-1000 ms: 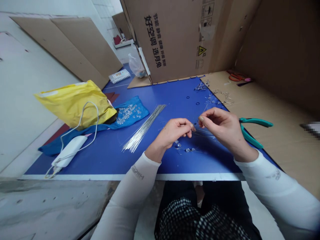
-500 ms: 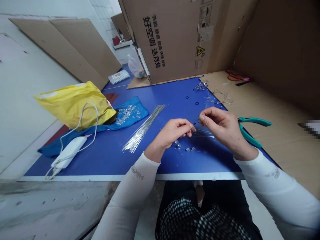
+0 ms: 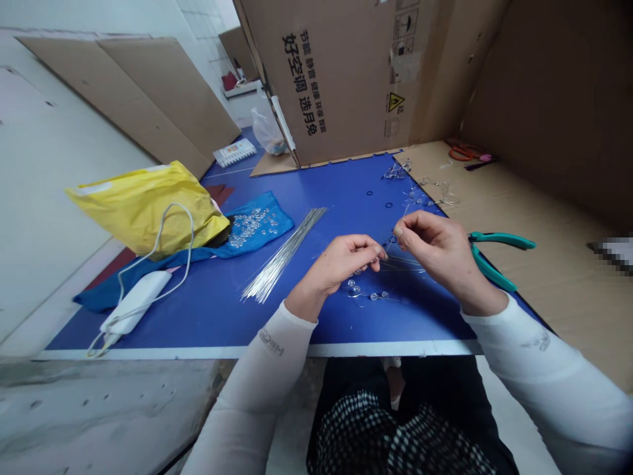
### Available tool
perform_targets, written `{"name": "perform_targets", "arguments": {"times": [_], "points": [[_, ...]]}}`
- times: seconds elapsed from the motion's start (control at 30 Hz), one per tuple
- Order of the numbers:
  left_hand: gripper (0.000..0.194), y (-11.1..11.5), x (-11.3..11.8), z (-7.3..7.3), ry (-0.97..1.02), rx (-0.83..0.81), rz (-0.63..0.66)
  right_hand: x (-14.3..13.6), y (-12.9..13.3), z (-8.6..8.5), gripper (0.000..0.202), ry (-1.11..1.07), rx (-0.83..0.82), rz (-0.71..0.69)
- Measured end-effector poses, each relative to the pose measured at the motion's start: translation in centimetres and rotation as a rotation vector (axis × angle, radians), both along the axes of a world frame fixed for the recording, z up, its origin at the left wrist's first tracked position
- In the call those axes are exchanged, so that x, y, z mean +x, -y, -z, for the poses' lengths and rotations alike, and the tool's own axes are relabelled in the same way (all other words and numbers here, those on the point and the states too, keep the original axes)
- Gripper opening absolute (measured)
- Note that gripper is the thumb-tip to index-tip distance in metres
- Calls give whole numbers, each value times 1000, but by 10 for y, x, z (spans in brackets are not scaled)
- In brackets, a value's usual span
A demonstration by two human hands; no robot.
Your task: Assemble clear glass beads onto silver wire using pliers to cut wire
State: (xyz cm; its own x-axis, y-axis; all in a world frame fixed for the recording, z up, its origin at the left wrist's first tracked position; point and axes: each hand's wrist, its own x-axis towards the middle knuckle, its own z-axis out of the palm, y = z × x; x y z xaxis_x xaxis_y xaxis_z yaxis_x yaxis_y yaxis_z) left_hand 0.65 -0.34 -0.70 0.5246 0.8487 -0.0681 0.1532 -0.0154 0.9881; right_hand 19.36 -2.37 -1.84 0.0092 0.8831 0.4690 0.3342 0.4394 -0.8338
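Note:
My left hand point(image 3: 349, 260) is closed in a pinch on thin wire point(image 3: 403, 265), fine strands of which stretch rightward beneath my right hand. Thumb and forefinger of my right hand point(image 3: 438, 257) are pressed together just right of the left fingertips, at a wire too fine to follow clearly. Clear round beads point(image 3: 354, 287) hang or lie on wire below my left hand; whether they touch the table I cannot tell. A bundle of straight silvery wires point(image 3: 284, 257) lies left of my left hand. Teal-handled pliers point(image 3: 494, 270) lie beside my right hand, their head hidden behind it.
Loose clear beads point(image 3: 252, 224) sit on a blue cloth point(image 3: 281, 221) by a yellow bag point(image 3: 158, 204). A white power strip point(image 3: 136, 300) with a cord lies front left. Beaded wire pieces point(image 3: 398, 169) and orange scissors point(image 3: 465, 152) are back right, below a cardboard wall point(image 3: 346, 79).
Both hands keep nearly the same place and pinch. The beads below my left hand have shifted slightly, and a dark loop near the right fingertips shows more clearly.

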Motion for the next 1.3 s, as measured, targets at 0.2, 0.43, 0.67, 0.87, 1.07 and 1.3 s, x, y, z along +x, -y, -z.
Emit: {"name": "perform_targets", "arguments": {"times": [0.2, 0.43, 0.67, 0.87, 1.07, 1.3], "points": [[23, 0, 0, 2, 20, -2, -2, -2, -1, -3, 17, -91, -48, -34], [20, -1, 0, 4, 56, 19, 8, -2, 2, -5, 20, -141, -68, -68], [19, 1, -1, 4, 8, 55, 23, -4, 2, -6, 24, -176, -147, -102], [23, 2, 0, 4, 27, 41, 38, -3, 1, -6, 22, -174, -157, -128], [23, 0, -2, 3, -4, 40, 57, -3, 0, -5, 19, -165, -137, -115], [23, 0, -2, 1, 45, 25, 67, -6, 1, -7, 20, -230, -177, -113]]}}
